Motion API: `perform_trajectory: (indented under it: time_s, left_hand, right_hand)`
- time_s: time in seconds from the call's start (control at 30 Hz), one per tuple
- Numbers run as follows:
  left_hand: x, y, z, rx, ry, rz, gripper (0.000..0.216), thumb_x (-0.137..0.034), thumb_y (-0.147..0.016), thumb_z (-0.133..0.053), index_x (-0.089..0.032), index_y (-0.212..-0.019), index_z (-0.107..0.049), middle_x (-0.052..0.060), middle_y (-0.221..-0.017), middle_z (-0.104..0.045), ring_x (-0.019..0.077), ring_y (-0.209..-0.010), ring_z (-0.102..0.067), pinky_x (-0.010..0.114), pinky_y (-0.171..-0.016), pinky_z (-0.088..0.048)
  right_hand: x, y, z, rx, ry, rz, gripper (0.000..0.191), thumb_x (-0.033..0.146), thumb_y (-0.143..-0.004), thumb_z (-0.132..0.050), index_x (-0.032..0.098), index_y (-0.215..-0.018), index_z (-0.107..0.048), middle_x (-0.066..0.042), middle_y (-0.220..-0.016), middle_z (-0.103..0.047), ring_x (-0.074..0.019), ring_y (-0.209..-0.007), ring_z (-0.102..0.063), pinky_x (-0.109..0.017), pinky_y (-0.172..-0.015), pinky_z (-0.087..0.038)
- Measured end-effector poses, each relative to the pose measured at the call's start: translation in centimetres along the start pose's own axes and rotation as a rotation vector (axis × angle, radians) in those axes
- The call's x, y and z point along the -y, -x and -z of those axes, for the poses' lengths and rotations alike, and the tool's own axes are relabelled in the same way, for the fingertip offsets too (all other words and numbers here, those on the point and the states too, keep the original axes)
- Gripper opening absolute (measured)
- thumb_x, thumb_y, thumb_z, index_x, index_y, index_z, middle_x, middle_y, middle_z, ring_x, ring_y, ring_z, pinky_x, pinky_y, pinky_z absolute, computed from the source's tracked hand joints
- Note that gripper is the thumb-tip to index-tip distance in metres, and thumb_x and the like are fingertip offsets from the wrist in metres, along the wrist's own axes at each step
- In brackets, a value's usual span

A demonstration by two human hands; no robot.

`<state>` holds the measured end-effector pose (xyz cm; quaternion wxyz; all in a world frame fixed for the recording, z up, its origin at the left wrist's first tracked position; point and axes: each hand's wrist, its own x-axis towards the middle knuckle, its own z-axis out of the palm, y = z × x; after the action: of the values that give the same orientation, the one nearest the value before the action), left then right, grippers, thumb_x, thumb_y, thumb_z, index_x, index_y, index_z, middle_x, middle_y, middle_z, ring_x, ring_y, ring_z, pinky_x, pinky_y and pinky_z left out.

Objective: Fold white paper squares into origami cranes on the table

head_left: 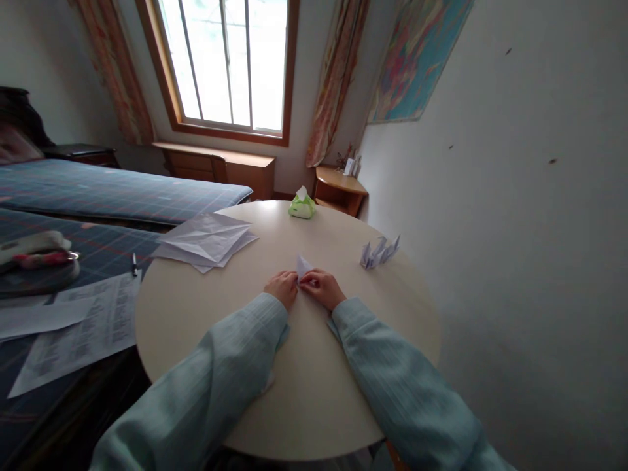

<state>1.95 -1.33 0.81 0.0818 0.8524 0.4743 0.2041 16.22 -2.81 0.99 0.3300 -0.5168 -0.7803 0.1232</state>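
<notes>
A small piece of folded white paper [303,264] lies at the middle of the round table [314,366], its pointed tip facing away from me. My left hand [282,287] is closed at its left edge, fingers pressed on the paper. From the right, my right hand [321,288] pinches the same paper, thumb and forefinger together near its lower part. Both hands hide much of the paper. Several finished-looking folded paper figures [380,252] stand in a row on the right side of the table.
Creased white sheets [209,239] are stacked at the table's left edge. A green tissue pack [301,204] sits at the far edge. Left of the table, a bed [98,252] bears printed sheets [93,327] and a pen [134,264]. A wall [515,261] rises close on the right.
</notes>
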Motion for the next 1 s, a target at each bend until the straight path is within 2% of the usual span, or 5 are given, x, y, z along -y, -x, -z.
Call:
perform_trajectory:
  time_s: [0.23,0.4,0.57,0.87,1.0]
  left_hand:
    - [0.1,0.1,0.0,0.006,-0.013,-0.02,0.028,-0.016,-0.072,-0.04,-0.019,-0.093,-0.058,0.001,-0.108,-0.055,0.0154,-0.102,-0.046,0.027,-0.091,-0.036]
    - [0.1,0.2,-0.1,-0.013,-0.02,-0.03,0.032,-0.016,-0.071,-0.041,-0.018,-0.099,-0.054,0.002,-0.108,-0.054,0.0163,-0.101,-0.046,0.028,-0.091,-0.036]
    - [0.3,0.1,-0.2,-0.035,-0.005,-0.003,0.031,-0.016,-0.071,-0.044,-0.02,-0.099,-0.055,0.003,-0.111,-0.052,0.0159,-0.102,-0.046,0.028,-0.091,-0.036]
    - [0.8,-0.4,-0.5,0.02,0.147,-0.272,0.018,-0.024,-0.075,-0.047,-0.023,-0.08,-0.064,0.0,-0.09,-0.063,0.0128,-0.086,-0.055,0.026,-0.082,-0.042]
    - [0.8,-0.3,-0.3,0.012,0.136,-0.237,0.018,-0.025,-0.075,-0.047,-0.023,-0.082,-0.064,0.0,-0.086,-0.064,0.0127,-0.084,-0.056,0.024,-0.079,-0.044]
  right_hand:
    - [-0.4,0.2,0.3,-0.019,0.15,-0.071,0.017,0.022,-0.065,-0.059,0.017,-0.081,-0.058,-0.005,-0.088,-0.056,-0.0141,-0.089,-0.049,-0.027,-0.079,-0.037]
    - [-0.4,0.2,0.8,0.003,0.181,-0.091,0.018,0.027,-0.068,-0.056,0.016,-0.083,-0.057,-0.005,-0.087,-0.059,-0.014,-0.084,-0.052,-0.025,-0.076,-0.039]
    - [-0.6,0.1,0.8,-0.076,0.163,-0.222,0.019,0.026,-0.078,-0.041,0.02,-0.084,-0.058,-0.002,-0.08,-0.063,-0.0124,-0.072,-0.056,-0.022,-0.065,-0.04]
    - [-1.3,-0.1,0.8,-0.112,0.167,-0.34,0.018,0.021,-0.075,-0.044,0.017,-0.089,-0.056,-0.003,-0.079,-0.062,-0.0124,-0.07,-0.056,-0.021,-0.064,-0.039]
    - [-1.4,-0.1,0.9,-0.089,0.237,-0.326,0.019,0.02,-0.073,-0.048,0.016,-0.091,-0.055,-0.004,-0.081,-0.06,-0.0121,-0.074,-0.053,-0.021,-0.068,-0.039]
